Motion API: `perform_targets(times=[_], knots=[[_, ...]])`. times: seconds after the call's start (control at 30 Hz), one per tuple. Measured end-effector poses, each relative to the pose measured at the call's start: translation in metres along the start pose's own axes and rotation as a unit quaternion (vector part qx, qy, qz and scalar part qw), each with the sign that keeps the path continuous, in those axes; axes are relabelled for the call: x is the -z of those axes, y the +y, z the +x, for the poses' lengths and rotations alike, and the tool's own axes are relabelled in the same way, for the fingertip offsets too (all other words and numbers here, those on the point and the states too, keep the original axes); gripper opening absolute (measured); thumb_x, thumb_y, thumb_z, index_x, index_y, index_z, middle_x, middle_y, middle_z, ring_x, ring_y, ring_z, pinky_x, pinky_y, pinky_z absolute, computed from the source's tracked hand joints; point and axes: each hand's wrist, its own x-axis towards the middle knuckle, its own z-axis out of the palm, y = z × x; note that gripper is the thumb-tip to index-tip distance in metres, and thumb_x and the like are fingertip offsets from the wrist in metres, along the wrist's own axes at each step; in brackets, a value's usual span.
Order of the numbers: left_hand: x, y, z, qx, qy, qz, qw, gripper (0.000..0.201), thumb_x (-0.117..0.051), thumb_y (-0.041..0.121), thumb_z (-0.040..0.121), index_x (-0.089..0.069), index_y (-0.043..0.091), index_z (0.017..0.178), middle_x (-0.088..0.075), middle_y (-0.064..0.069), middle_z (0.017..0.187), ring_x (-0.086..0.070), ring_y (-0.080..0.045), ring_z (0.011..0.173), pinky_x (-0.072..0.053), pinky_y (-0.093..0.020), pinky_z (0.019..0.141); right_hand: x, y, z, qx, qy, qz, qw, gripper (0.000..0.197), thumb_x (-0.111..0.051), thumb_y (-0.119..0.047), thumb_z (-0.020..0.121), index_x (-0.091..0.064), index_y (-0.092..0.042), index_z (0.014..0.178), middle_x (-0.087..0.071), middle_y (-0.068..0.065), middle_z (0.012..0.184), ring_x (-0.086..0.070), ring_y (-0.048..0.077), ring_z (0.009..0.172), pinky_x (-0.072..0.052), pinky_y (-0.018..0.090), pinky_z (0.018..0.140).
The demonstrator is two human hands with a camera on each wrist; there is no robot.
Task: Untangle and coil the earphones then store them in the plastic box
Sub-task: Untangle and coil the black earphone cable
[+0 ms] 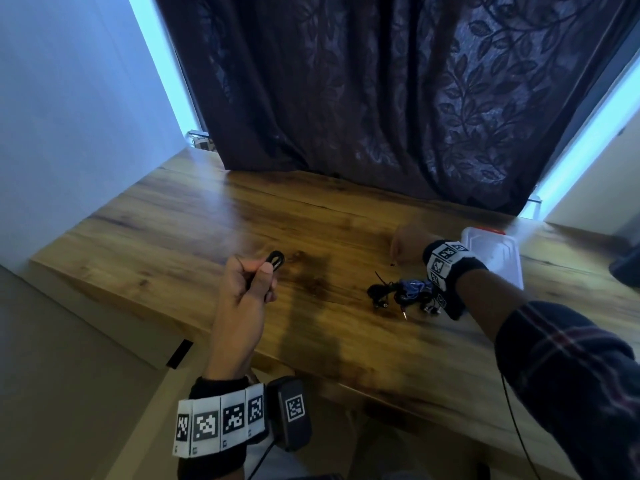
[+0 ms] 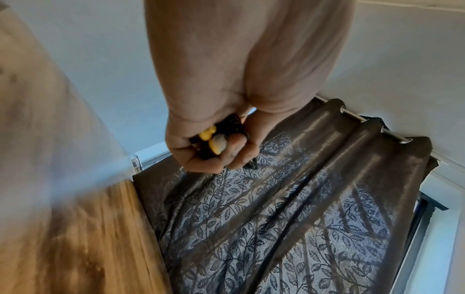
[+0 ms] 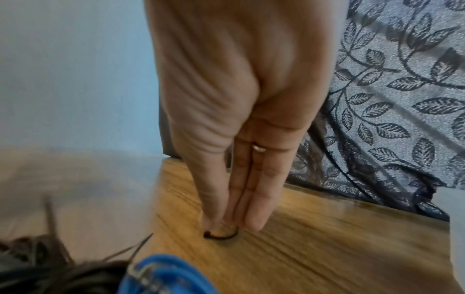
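My left hand (image 1: 247, 284) is closed round a coiled black earphone bundle (image 1: 275, 260); one loop sticks out past the thumb. The left wrist view shows its yellow ear tips (image 2: 215, 140) inside that fist. My right hand (image 1: 403, 245) points down at the wooden table (image 1: 194, 223), thumb and straight fingers (image 3: 251, 210) meeting on a small black band (image 3: 221, 236). A tangled pile of black and blue earphones (image 1: 405, 293) lies just below my right wrist; its blue cable (image 3: 171, 276) fills the bottom of the right wrist view. The clear plastic box (image 1: 495, 254) sits right of that wrist.
A dark leaf-patterned curtain (image 1: 381, 98) hangs along the table's far edge. A dark object (image 1: 627, 268) sits at the right border of the head view. The table's near edge runs diagonally under my left forearm, and a pale wall stands on the left.
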Motion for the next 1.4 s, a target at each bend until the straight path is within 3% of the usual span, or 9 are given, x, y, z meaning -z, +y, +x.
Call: perform_targets(times=[0.17, 0.27, 0.37, 0.5, 0.7, 0.77, 0.9, 1.2, 1.4], knots=[[0.007, -0.003, 0.000, 0.008, 0.014, -0.007, 1.000, 0.028, -0.048, 0.017, 0.100, -0.049, -0.009, 0.110, -0.052, -0.005, 0.077, -0.049, -0.012, 0.071, -0.045, -0.030, 0.067, -0.014, -0.005, 0.006, -0.040, 0.015, -0.003, 0.999, 0.012, -0.061, -0.008, 0.091, -0.072, -0.010, 0.088, -0.073, 0.006, 0.095, -0.070, 0.023, 0.086, -0.062, 0.042, 0.081], [0.010, -0.002, -0.001, 0.018, 0.032, -0.007, 0.999, 0.008, -0.043, 0.008, 0.103, -0.049, 0.003, 0.101, -0.052, -0.006, 0.077, -0.050, -0.013, 0.071, -0.045, -0.032, 0.068, -0.015, -0.004, 0.006, -0.051, 0.012, 0.002, 0.999, 0.012, -0.061, -0.009, 0.092, -0.071, -0.010, 0.087, -0.073, 0.006, 0.094, -0.070, 0.023, 0.085, -0.062, 0.042, 0.081], [0.011, 0.001, -0.003, 0.022, 0.047, -0.011, 0.999, 0.014, -0.043, 0.009, 0.103, -0.048, 0.016, 0.092, -0.052, -0.005, 0.078, -0.050, -0.015, 0.073, -0.045, -0.033, 0.069, -0.009, -0.008, 0.002, -0.035, -0.012, 0.032, 0.999, 0.010, -0.062, -0.010, 0.089, -0.072, -0.008, 0.086, -0.074, 0.009, 0.097, -0.070, 0.024, 0.088, -0.061, 0.042, 0.083], [0.012, 0.001, -0.001, 0.033, 0.066, -0.026, 0.997, 0.017, -0.043, 0.009, 0.103, -0.048, 0.020, 0.091, -0.052, -0.002, 0.076, -0.050, -0.013, 0.072, -0.044, -0.034, 0.070, 0.023, -0.041, -0.025, 0.045, 0.084, 0.120, 0.988, 0.010, -0.067, -0.013, 0.090, -0.071, -0.005, 0.094, -0.068, 0.003, 0.096, -0.064, 0.017, 0.092, -0.048, 0.019, 0.072], [0.010, 0.004, -0.002, 0.056, 0.070, -0.048, 0.995, 0.020, -0.041, 0.005, 0.103, -0.048, 0.018, 0.090, -0.052, 0.001, 0.071, -0.050, -0.012, 0.068, -0.043, -0.033, 0.069, 0.042, -0.107, -0.078, 0.170, 0.257, 0.220, 0.926, 0.011, -0.066, -0.022, 0.096, -0.071, -0.017, 0.104, -0.068, -0.005, 0.095, -0.056, -0.004, 0.075, -0.038, 0.002, 0.064], [0.009, 0.005, -0.002, 0.059, 0.071, -0.055, 0.994, 0.021, -0.041, 0.003, 0.103, -0.048, 0.017, 0.089, -0.051, 0.001, 0.069, -0.049, -0.011, 0.066, -0.043, -0.032, 0.067, 0.038, -0.127, -0.093, 0.201, 0.275, 0.299, 0.891, 0.015, -0.066, -0.022, 0.097, -0.074, -0.017, 0.109, -0.070, -0.007, 0.100, -0.062, -0.001, 0.084, -0.045, 0.003, 0.074], [0.001, 0.009, -0.005, 0.056, 0.053, -0.053, 0.996, 0.016, -0.042, 0.006, 0.103, -0.051, 0.015, 0.092, -0.051, 0.001, 0.070, -0.048, -0.007, 0.063, -0.045, -0.029, 0.066, 0.024, -0.162, -0.107, 0.231, 0.218, 0.461, 0.828, 0.017, -0.066, -0.018, 0.097, -0.076, -0.018, 0.110, -0.070, -0.006, 0.088, -0.067, 0.004, 0.073, -0.054, 0.017, 0.070], [-0.011, 0.016, -0.011, 0.042, -0.001, -0.040, 0.998, 0.009, -0.044, 0.011, 0.102, -0.051, 0.012, 0.096, -0.057, 0.011, 0.065, -0.048, -0.007, 0.064, -0.046, -0.024, 0.062, 0.017, -0.194, -0.112, 0.216, 0.124, 0.682, 0.687, 0.008, -0.074, -0.006, 0.088, -0.072, -0.014, 0.090, -0.075, -0.003, 0.079, -0.069, 0.007, 0.069, -0.054, 0.018, 0.062], [-0.014, 0.015, -0.014, 0.050, 0.002, -0.032, 0.998, 0.005, -0.049, 0.015, 0.101, -0.044, 0.016, 0.099, -0.055, -0.001, 0.076, -0.051, -0.005, 0.065, -0.046, -0.031, 0.066, 0.015, -0.180, -0.118, 0.291, 0.075, 0.681, 0.668, 0.010, -0.064, 0.005, 0.092, -0.070, -0.002, 0.098, -0.074, 0.004, 0.086, -0.071, 0.013, 0.071, -0.059, 0.025, 0.067]])
